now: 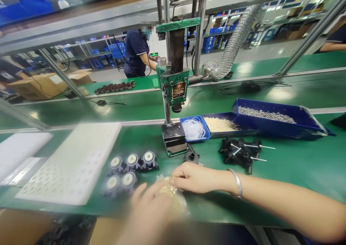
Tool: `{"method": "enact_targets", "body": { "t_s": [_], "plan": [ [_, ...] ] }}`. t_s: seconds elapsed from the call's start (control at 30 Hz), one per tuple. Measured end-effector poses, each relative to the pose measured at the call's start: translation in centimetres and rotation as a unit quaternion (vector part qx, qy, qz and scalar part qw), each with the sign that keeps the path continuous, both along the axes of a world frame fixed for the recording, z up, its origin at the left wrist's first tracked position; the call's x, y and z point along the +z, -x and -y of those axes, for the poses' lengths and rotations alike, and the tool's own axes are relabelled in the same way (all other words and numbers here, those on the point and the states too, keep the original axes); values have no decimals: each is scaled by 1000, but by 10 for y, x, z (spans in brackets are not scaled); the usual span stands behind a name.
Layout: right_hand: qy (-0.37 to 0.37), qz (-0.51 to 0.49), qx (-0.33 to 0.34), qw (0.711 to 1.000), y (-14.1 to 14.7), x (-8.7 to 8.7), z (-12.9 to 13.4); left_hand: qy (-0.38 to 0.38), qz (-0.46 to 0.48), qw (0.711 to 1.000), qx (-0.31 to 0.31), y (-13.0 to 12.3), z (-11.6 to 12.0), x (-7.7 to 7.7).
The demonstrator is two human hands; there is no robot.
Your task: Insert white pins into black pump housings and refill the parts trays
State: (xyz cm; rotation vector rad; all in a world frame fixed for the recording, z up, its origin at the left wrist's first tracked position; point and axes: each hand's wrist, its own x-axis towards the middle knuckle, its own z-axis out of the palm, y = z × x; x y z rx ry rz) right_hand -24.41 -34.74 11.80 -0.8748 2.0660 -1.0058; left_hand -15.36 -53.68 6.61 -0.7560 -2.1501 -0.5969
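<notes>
A clear plastic bag of small cream-coloured parts point(171, 190) lies near the bench's front edge. My right hand point(193, 178), with a metal bangle on the wrist, has its fingers pinched together at the bag's far side; whatever they hold is too small to make out. Over the bag's near left side, my left hand point(154, 205) is blurred, its fingers stretched out and apart. Just beyond the right hand sits a black round housing point(191, 156) with a raised centre. Left of the bag stand several black housings with cream discs point(132, 160).
A green press point(175, 81) rises over its black base point(174, 138). Behind are a blue tray of white rings point(193, 128), a bin of cream pieces point(220, 124) and a bin of metal pins point(267, 116). Black parts with white rods point(239, 152) lie right; a white foam sheet point(81, 158) left.
</notes>
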Motion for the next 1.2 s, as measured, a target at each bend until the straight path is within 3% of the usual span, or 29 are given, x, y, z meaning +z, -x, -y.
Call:
{"method": "enact_targets", "body": {
  "t_s": [0.33, 0.53, 0.73, 0.93, 1.13, 1.2],
  "plan": [
    [51, 37, -45, 997, -16, -4, 1, -58, 9, 998, -23, 7, 1, -18],
    [86, 54, -75, 992, -27, -9, 0, -27, 76, 995, -63, 7, 10, -11],
    [-17, -14, -104, 994, -44, -5, 1, -42, 47, 996, -67, 8, 1, 9],
    [-126, -16, -91, 988, -39, 15, 6, -40, -15, 995, -87, 6, -17, 27],
    [-138, -37, -35, 989, -46, 23, -10, -49, -61, 992, -102, -3, -35, 31],
    [-134, -33, -38, 990, -56, 23, -20, -17, -61, 991, -117, -10, -36, 34]
  ]
}}
